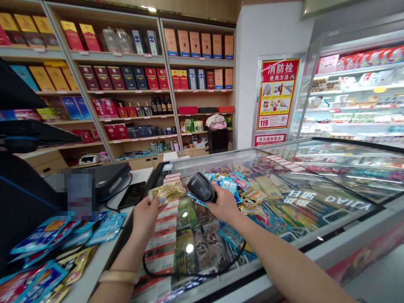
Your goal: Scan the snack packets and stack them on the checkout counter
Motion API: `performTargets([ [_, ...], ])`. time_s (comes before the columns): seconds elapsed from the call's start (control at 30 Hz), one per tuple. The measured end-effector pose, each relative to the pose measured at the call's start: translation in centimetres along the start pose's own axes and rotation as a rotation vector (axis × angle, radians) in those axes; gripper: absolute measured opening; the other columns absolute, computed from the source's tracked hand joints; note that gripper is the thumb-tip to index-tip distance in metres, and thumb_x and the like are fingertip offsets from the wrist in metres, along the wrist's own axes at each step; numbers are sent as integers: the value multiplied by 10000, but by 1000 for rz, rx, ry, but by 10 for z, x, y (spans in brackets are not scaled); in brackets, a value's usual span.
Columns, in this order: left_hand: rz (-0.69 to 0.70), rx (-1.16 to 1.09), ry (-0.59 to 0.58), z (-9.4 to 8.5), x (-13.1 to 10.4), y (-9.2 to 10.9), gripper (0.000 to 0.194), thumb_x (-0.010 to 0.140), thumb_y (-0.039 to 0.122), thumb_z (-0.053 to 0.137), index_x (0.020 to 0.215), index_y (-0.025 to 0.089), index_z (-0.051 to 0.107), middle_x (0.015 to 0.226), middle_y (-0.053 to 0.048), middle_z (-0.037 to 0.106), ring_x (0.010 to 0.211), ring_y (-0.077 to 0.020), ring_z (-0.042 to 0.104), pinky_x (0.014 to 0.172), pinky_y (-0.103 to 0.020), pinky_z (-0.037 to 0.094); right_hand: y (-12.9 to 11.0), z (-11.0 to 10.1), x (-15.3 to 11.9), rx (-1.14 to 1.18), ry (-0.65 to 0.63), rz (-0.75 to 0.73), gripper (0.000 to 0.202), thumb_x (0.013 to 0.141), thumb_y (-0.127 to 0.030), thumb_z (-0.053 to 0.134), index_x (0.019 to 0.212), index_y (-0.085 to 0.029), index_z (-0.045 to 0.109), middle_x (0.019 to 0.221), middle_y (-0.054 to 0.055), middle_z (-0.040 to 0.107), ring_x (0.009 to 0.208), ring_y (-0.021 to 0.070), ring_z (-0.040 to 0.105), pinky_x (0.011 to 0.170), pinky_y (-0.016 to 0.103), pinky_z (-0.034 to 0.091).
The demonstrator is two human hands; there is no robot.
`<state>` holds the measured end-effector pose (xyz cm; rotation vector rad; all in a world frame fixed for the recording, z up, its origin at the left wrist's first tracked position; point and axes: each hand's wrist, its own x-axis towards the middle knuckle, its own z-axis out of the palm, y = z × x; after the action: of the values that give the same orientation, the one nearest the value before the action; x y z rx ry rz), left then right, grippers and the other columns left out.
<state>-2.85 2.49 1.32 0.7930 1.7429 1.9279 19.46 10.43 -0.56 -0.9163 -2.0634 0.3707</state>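
Pinched in my left hand (152, 210) is a gold snack packet (168, 192), held above the left end of the glass-topped freezer. My right hand (223, 203) is wrapped round a black barcode scanner (200, 187), whose head points left toward the packet. The two do not touch. A black cable (192, 275) loops below my hands. Behind and right of the scanner, a pile of blue and gold packets (229, 184) lies on the freezer glass. More blue packets (107, 228) and gold packets (77, 263) lie on the white counter at the left.
A black phone (132, 194) lies on the counter beside a dark device (115, 179). Dark equipment fills the left edge. The freezer (315, 242) extends rightward, with ice creams under its glass. Shelves of boxes (135, 92) stand behind; a lit fridge (356, 97) is at the right.
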Motion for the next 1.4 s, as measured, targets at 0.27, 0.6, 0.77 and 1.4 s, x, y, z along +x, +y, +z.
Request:
performTargets([
  [0.27, -473, -640, -20, 1, -6, 16, 502, 768, -86, 410, 1186, 123, 595, 949, -107, 715, 762, -161, 696, 654, -253, 601, -7, -3, -4, 86, -74, -85, 191, 706, -257, 655, 890, -209, 634, 802, 31, 694, 735, 196, 629, 640, 245, 399],
  [0.6, -393, -677, -115, 2, 0, 2, 268, 895, 93, 454, 1073, 125, 652, 1030, -113, 710, 876, -198, 691, 655, -323, 614, -13, 0, -9, 63, -257, -169, 225, 709, -273, 651, 927, -217, 649, 844, 20, 707, 757, 195, 644, 626, 242, 382],
  [0.77, -354, -659, -102, 2, 2, -7, 222, 883, 121, 509, 1038, 159, 664, 1101, -103, 694, 940, -195, 673, 685, -316, 594, -19, -1, -9, 1, -332, -129, 207, 703, -285, 662, 900, -221, 659, 842, 22, 710, 766, 204, 646, 635, 250, 390],
  [1.4, -349, -669, -87, 3, 4, -10, 215, 874, 102, 529, 1022, 185, 659, 1032, -65, 704, 849, -148, 673, 685, -283, 567, -20, 1, -8, -7, -349, -106, 246, 720, -326, 651, 942, -220, 658, 857, 29, 713, 782, 215, 653, 654, 263, 417],
])
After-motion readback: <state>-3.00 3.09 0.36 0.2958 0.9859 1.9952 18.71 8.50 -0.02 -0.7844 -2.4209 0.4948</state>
